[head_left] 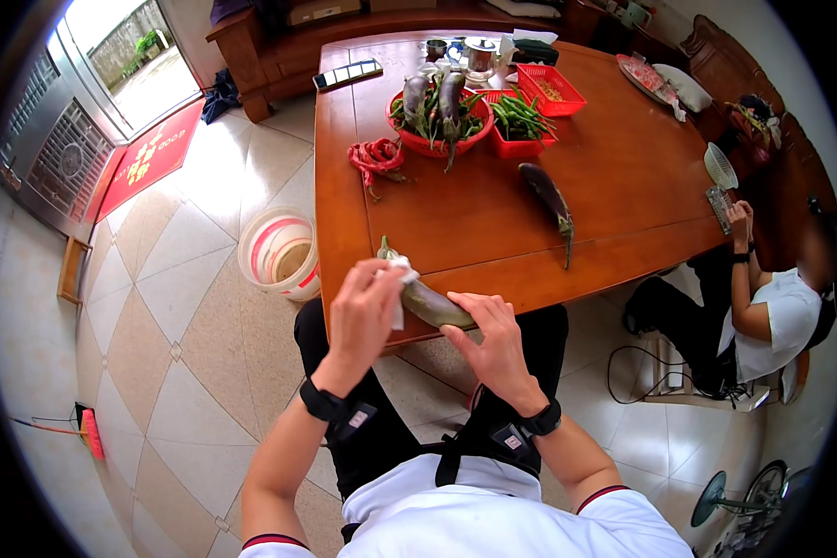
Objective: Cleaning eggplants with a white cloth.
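At the near edge of a wooden dining table [623,177], a seated person holds a long eggplant [430,303] just clear of the tabletop, its green stem end [385,249] pointing away and to the left. The right hand [493,339] is wrapped around the lower end, thumb on top and fingers curled beneath, apparently to steady the vegetable. The left hand [367,312] is closed on a white cloth [402,279] pressed against the upper part of the skin, a hold that suits wiping along its length; the eggplant is angled across the lap so both hands can reach it without leaning.

A second eggplant [551,200] lies alone on the table just beyond, apart from the rest of the produce. Farther back, a round red basket [437,139] carries more eggplants [448,93] over green vegetables, with a bunch of red chillies [374,156] beside it on the wood. Two square red baskets stand to its right, one [519,130] holding green peppers, the other [551,88] something pale.

A pink-and-white bucket [279,251] sits on the tiled floor by the table's left side, within arm's reach. Another person in a white shirt [781,312] sits at the right end of the table, one hand [740,219] raised to its edge. A red doormat [153,153] lies at the open doorway.
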Tool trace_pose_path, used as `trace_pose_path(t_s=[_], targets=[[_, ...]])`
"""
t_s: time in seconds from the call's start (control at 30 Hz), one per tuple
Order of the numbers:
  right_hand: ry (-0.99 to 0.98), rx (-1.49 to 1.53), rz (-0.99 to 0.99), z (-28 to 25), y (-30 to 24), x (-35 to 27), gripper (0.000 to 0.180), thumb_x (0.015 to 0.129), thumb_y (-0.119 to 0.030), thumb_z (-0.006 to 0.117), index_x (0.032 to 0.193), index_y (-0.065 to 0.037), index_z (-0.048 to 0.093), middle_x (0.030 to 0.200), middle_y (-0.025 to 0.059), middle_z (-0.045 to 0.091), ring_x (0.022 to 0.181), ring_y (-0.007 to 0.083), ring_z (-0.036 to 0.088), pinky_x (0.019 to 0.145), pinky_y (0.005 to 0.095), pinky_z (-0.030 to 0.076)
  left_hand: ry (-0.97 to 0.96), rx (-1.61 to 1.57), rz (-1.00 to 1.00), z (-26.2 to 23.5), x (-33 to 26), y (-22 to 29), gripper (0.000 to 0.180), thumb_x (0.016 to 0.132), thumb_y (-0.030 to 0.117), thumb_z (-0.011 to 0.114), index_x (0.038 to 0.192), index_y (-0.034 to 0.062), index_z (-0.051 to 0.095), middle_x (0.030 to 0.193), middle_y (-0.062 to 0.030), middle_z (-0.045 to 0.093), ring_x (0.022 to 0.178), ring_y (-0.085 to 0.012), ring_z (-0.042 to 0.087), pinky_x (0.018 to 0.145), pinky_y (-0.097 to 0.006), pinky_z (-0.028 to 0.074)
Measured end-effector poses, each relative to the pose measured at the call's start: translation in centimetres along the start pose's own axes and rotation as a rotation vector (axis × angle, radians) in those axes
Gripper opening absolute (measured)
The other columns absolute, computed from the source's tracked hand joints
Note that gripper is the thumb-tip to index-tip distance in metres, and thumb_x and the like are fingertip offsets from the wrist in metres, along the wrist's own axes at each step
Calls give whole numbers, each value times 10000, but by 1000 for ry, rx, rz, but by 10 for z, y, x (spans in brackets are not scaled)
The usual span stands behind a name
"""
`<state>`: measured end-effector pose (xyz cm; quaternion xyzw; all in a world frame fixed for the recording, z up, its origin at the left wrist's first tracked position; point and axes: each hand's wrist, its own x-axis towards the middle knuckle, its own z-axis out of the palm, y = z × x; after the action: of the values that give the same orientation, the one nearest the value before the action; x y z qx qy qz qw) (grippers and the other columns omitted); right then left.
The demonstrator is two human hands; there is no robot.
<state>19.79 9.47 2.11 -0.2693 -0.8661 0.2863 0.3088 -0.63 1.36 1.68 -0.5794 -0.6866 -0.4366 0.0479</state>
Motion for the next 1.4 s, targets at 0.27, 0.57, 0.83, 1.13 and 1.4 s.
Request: trace_pose_path(t_s=[0.27,0.57,0.83,1.13,1.4], targets=[[60,-112,-54,6,2,0,457,897,-181,761,1331,-90,650,1336,94,626,1178,286,554,966,396,421,0,-14,-68,5,-5,13,269,893,9,706,1157,50,739,1101,-119,621,883,-281,691,763,-387,575],[48,-189,-89,7,1,6,621,773,-139,856,1354,-133,637,1217,65,583,1111,268,547,922,402,409,-5,47,-22,4,-4,10,192,916,47,705,1102,69,751,1052,-94,641,887,-269,689,738,-388,583],[50,-207,-125,13,8,9,589,771,-133,848,1321,-119,641,1194,76,605,1096,273,564,929,402,422,-15,9,-63,-4,-4,2,188,926,29,698,1106,39,752,1042,-112,634,867,-274,692,743,-373,573],[1,-127,-47,8,7,11,546,808,-161,830,1317,-94,643,1164,105,665,1065,289,612,934,399,438,-44,17,73,4,-29,26,277,884,27,727,1154,84,753,1036,-84,645,822,-218,679,707,-334,594],[-74,637,403,-4,6,6,456,1004,-253,700,1373,-2,604,1131,51,709,915,123,659,790,288,531,195,-37,-125,-18,-3,9,330,890,-28,709,1206,61,738,1099,-137,667,896,-302,706,793,-387,588]])
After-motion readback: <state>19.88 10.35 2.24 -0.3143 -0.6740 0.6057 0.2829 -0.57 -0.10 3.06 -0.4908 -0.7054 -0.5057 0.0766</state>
